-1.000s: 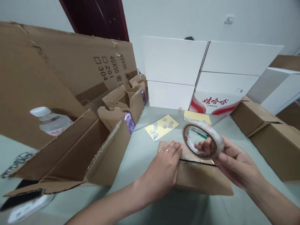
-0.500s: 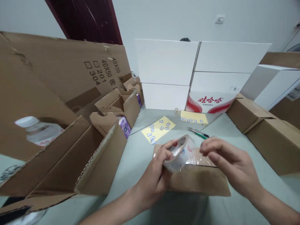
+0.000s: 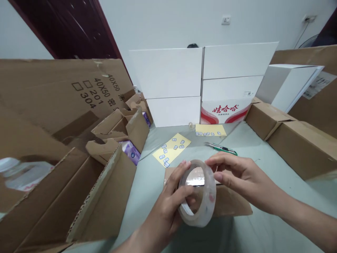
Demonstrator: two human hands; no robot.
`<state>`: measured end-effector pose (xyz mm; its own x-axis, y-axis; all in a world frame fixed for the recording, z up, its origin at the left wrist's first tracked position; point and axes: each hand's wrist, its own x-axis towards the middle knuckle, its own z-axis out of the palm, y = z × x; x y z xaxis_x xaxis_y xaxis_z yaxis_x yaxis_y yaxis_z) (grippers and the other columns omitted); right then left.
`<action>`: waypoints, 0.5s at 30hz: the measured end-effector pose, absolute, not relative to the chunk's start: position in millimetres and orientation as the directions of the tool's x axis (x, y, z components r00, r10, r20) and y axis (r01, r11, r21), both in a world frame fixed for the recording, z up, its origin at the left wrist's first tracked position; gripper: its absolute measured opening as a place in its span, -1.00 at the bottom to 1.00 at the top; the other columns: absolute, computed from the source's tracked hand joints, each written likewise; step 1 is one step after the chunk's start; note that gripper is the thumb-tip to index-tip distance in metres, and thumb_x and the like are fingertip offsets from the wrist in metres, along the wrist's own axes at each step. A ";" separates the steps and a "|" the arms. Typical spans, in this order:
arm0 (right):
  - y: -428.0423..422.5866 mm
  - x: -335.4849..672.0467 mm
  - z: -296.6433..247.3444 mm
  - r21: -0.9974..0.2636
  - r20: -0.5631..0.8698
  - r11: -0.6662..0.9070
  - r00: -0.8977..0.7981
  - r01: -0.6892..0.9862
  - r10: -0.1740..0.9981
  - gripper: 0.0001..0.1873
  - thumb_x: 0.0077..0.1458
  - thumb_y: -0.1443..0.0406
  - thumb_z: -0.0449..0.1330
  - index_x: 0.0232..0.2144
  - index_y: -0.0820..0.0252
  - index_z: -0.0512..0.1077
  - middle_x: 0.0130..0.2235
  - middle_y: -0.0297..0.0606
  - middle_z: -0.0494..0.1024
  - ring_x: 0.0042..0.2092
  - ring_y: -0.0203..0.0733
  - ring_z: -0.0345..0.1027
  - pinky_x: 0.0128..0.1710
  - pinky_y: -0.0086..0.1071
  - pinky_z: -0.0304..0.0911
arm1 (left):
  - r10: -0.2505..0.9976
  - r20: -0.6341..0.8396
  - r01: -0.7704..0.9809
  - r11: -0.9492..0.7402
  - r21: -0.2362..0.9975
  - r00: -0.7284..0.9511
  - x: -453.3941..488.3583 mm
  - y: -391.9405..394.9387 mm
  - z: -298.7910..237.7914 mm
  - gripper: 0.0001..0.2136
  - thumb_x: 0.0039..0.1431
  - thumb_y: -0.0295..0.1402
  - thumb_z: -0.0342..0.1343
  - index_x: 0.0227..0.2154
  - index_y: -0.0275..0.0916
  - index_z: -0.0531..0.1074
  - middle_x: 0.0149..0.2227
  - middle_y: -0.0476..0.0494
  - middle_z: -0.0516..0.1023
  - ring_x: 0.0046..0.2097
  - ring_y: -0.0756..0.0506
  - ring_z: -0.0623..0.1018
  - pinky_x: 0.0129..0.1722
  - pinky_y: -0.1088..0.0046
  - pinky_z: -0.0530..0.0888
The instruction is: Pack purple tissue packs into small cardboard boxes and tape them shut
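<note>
- The left hand (image 3: 168,211) grips a roll (image 3: 209,198) of clear tape, fingers curled over its near rim and thumb hooked into the core.
- The right hand (image 3: 237,175) comes in from the right with bent fingers. Its fingertips touch the roll's upper rim; whether they pinch the tape cannot be told.
- The roll stands on edge, raised just above a small flat box (image 3: 233,205) that lies on the table (image 3: 263,225) in front of the person.
- The table top is pale grey-green and smooth.
- Beyond the box lie a yellow sheet (image 3: 172,149) of small stickers, a second sheet (image 3: 210,130) farther back, and a green knife (image 3: 221,149) between them and the right hand.
- Open cartons (image 3: 105,196) crowd the left edge, with a large printed cardboard panel (image 3: 65,95) leaning behind them and a blurred bottle (image 3: 23,174) at the far left.
- Closed brown boxes (image 3: 297,147) line the right edge.
- Stacked white boxes (image 3: 168,73) wall off the back of the table; one has red lettering.
- Bare table shows around the small box, to both sides and toward the person.
- Behind are a white wall (image 3: 171,21) with a socket (image 3: 225,20) and a dark red door (image 3: 65,28) at upper left.
</note>
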<state>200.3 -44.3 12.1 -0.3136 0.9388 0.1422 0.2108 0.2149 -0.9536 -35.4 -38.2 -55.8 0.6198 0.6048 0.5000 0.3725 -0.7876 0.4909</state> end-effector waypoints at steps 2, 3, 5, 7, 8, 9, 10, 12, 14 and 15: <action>-50.0 200.0 13.1 -0.953 0.154 0.225 -0.318 0.201 0.935 -0.79 0.23 0.18 0.20 -0.11 0.06 0.49 -0.14 -0.27 0.56 -0.12 -0.19 0.43 -0.11 -0.31 0.37 | 0.587 0.503 0.409 -0.807 0.426 0.634 -34.6 -37.7 -57.5 -0.62 0.24 -0.64 -0.06 0.01 -0.08 0.31 0.42 -0.21 -0.13 0.42 -0.29 0.05 0.28 -0.03 0.28; -52.6 199.8 13.1 -0.952 0.165 0.236 -0.323 0.193 0.932 -0.79 0.22 0.20 0.21 -0.10 0.05 0.49 -0.14 -0.27 0.56 -0.11 -0.19 0.43 -0.11 -0.32 0.37 | 0.590 0.500 0.427 -0.806 0.409 0.634 -34.0 -37.3 -58.6 -0.63 0.25 -0.62 -0.04 0.03 -0.07 0.32 0.43 -0.21 -0.16 0.42 -0.30 0.06 0.26 -0.01 0.32; -56.8 199.5 12.2 -0.947 0.190 0.264 -0.344 0.182 0.919 -0.77 0.20 0.23 0.23 -0.07 0.04 0.49 -0.10 -0.26 0.56 -0.08 -0.17 0.43 -0.07 -0.30 0.38 | 0.594 0.498 0.443 -0.804 0.396 0.632 -32.8 -36.6 -60.4 -0.65 0.25 -0.60 -0.02 0.03 -0.10 0.33 0.43 -0.25 -0.15 0.41 -0.32 0.08 0.21 0.04 0.40; -58.8 199.6 10.7 -0.938 0.214 0.295 -0.364 0.183 0.906 -0.74 0.20 0.26 0.22 -0.04 0.04 0.48 -0.06 -0.25 0.54 -0.05 -0.15 0.43 -0.03 -0.27 0.38 | 0.588 0.502 0.439 -0.809 0.391 0.634 -32.0 -36.2 -60.2 -0.67 0.25 -0.58 -0.02 0.03 -0.15 0.32 0.41 -0.32 -0.09 0.40 -0.32 0.11 0.18 0.08 0.44; -59.0 199.6 10.0 -0.930 0.227 0.313 -0.368 0.192 0.901 -0.73 0.20 0.27 0.21 -0.03 0.04 0.47 -0.05 -0.24 0.54 -0.05 -0.15 0.43 -0.02 -0.26 0.38 | 0.584 0.501 0.436 -0.811 0.390 0.639 -31.8 -36.2 -59.2 -0.68 0.25 -0.58 -0.02 0.03 -0.17 0.31 0.41 -0.36 -0.06 0.40 -0.31 0.11 0.18 0.08 0.44; -58.8 199.6 9.5 -0.920 0.244 0.334 -0.368 0.206 0.897 -0.72 0.21 0.28 0.20 -0.02 0.04 0.47 -0.05 -0.24 0.54 -0.05 -0.16 0.44 -0.03 -0.27 0.38 | 0.583 0.496 0.436 -0.812 0.389 0.644 -31.6 -36.3 -57.8 -0.68 0.25 -0.58 -0.02 0.02 -0.18 0.30 0.40 -0.38 -0.04 0.40 -0.31 0.10 0.17 0.09 0.45; -58.3 199.6 9.2 -0.907 0.263 0.357 -0.364 0.221 0.893 -0.72 0.22 0.28 0.19 -0.01 0.03 0.46 -0.06 -0.24 0.55 -0.06 -0.17 0.44 -0.05 -0.29 0.39 | 0.585 0.488 0.437 -0.810 0.391 0.648 -31.3 -36.6 -56.2 -0.69 0.24 -0.59 -0.03 0.01 -0.18 0.29 0.39 -0.40 -0.02 0.41 -0.30 0.09 0.17 0.11 0.45; -57.4 199.1 9.3 -0.873 0.315 0.415 -0.356 0.254 0.880 -0.73 0.24 0.29 0.17 -0.01 0.03 0.46 -0.08 -0.25 0.57 -0.08 -0.19 0.45 -0.09 -0.33 0.40 | 0.597 0.469 0.445 -0.801 0.401 0.651 -30.6 -37.5 -53.3 -0.69 0.22 -0.64 -0.04 -0.04 -0.18 0.28 0.38 -0.42 0.02 0.41 -0.29 0.09 0.15 0.13 0.47; -57.3 198.6 9.9 -0.828 0.373 0.479 -0.351 0.292 0.859 -0.75 0.25 0.31 0.16 -0.03 0.03 0.46 -0.10 -0.26 0.58 -0.08 -0.21 0.46 -0.11 -0.36 0.40 | 0.609 0.459 0.458 -0.791 0.405 0.647 -29.7 -38.7 -51.7 -0.69 0.19 -0.67 -0.06 -0.08 -0.19 0.27 0.37 -0.43 0.04 0.41 -0.28 0.09 0.15 0.13 0.48; -57.7 198.5 10.1 -0.804 0.401 0.508 -0.349 0.309 0.847 -0.76 0.25 0.32 0.15 -0.04 0.04 0.45 -0.10 -0.27 0.59 -0.09 -0.22 0.46 -0.11 -0.37 0.39 | 0.612 0.458 0.464 -0.790 0.401 0.645 -29.3 -39.3 -51.3 -0.70 0.19 -0.67 -0.06 -0.09 -0.19 0.27 0.36 -0.44 0.05 0.41 -0.28 0.09 0.14 0.12 0.48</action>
<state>198.5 -57.7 10.1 -0.3491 0.8467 0.4014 0.3093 0.5085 -0.8036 -29.3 -39.3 -51.3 0.6446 0.6120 0.4582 0.4643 -0.7895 0.4013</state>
